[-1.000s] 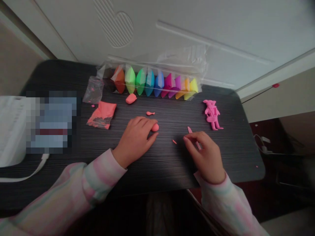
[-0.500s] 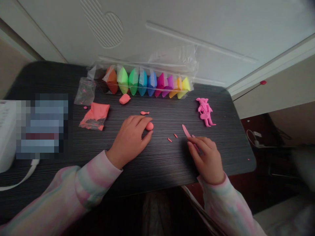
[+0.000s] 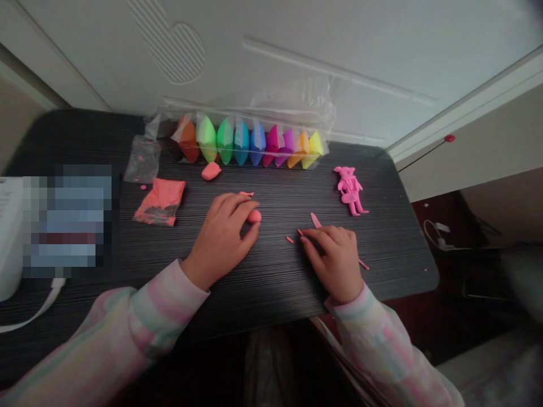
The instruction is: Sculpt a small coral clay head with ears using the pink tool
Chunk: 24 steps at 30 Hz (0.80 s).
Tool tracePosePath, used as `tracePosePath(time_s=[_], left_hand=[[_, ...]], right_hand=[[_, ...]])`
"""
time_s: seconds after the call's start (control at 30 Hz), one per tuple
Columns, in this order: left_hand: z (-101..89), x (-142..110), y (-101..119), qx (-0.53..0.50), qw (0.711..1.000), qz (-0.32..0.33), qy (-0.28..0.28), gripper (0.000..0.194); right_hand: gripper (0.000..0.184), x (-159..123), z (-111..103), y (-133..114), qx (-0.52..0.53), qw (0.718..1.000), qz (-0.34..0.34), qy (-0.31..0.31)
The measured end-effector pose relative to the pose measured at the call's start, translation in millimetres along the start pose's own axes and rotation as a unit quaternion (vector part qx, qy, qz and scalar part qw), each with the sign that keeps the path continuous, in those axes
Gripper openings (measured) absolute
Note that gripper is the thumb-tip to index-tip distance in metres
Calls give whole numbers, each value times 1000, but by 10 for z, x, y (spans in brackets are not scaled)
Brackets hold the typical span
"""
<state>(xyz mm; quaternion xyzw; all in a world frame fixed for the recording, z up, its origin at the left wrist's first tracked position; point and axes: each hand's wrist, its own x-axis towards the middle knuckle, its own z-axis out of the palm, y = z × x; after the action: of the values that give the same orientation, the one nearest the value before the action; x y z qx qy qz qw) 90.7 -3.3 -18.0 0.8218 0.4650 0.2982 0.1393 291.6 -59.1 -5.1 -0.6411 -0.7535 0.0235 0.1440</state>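
My left hand [image 3: 223, 234] is curled on the table with a coral clay ball [image 3: 254, 216] between thumb and fingers. Just behind its fingertips lies a small coral clay piece [image 3: 247, 194], partly covered. My right hand [image 3: 333, 257] has thumb and forefinger closed at a tiny coral clay strip [image 3: 300, 232]. A second clay strip [image 3: 289, 239] lies to its left. Beneath the right hand rests a pink modelling knife [image 3: 315, 220], its middle hidden and its thin end showing on the right. A pink clay animal figure [image 3: 350, 191] lies farther back at the right.
Clear packaging along the back holds several coloured clay packets [image 3: 241, 141]. An opened coral clay bag [image 3: 161, 200], a coral clay lump [image 3: 211, 171] and a crumpled clear wrapper [image 3: 143, 159] are left of centre. A blurred-out device [image 3: 70, 220] and white cable [image 3: 53, 294] are far left.
My right hand has let go of the modelling knife and moved left to a clay strip. The left hand stays on the clay ball. The view has shifted slightly.
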Motion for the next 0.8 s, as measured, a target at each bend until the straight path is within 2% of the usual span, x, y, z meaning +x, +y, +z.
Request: tracePosePath(time_s=[0.13,0.23,0.43,0.67,0.73,0.8], left_hand=[[-1,2,3,3,1000,4,-1,25],[1,-1,5,8,1000,3,-2,25],[-1,-3,2,11,1000,5,-1,24],[-28,-33,55,-11,999,33,29,19],[-41,-54,97,-39,998,51,25,17],[-60,-66,144,-101,994,46,-5,15]], right_hand=[[25,-33,0,-25,-5,997,-69,-30],[29,-66,15,-23,-26,994,-92,-46],[23,-31,36,-28,-19,998,-59,-20],[14,8,77,-86,12,999,-50,5],[12,5,60,-110,35,998,-58,18],[11,5,14,-147,67,994,-77,28]])
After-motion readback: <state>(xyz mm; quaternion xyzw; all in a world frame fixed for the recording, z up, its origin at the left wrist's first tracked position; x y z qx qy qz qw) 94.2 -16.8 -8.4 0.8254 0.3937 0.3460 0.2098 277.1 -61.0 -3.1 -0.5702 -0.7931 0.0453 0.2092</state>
